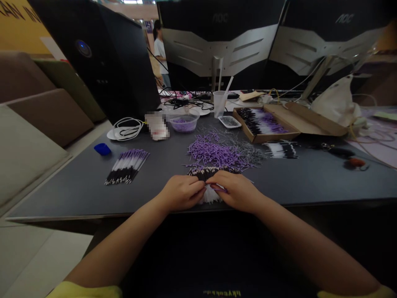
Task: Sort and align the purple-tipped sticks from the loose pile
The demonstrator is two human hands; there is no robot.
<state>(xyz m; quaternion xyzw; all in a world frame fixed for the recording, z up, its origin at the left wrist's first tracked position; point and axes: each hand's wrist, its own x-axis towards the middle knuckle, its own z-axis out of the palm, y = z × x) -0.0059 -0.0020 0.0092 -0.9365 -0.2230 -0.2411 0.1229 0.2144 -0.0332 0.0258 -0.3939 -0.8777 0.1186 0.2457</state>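
At the table's front edge, my left hand [182, 192] and my right hand [237, 191] meet over a row of thin black-and-white sticks [211, 196]. The left thumb and fingers are pinched together at the sticks, and seem to hold one; the fingers partly cover it. A slim purple tube [221, 190] shows between the closed fingers of my right hand. Just beyond the sticks' pale tips lies a loose heap of purple tubes [214, 151], with small grey pieces [252, 154] on its right side.
Purple-white-black sticks [125, 166] lie bundled at left, near a blue object [102, 149]. Behind the heap stand a clear bowl [184, 123], a plastic cup [218, 104] and a small tray [229, 121]. An open cardboard box [276, 135] holds more sticks. Monitors [220, 37] rise behind.
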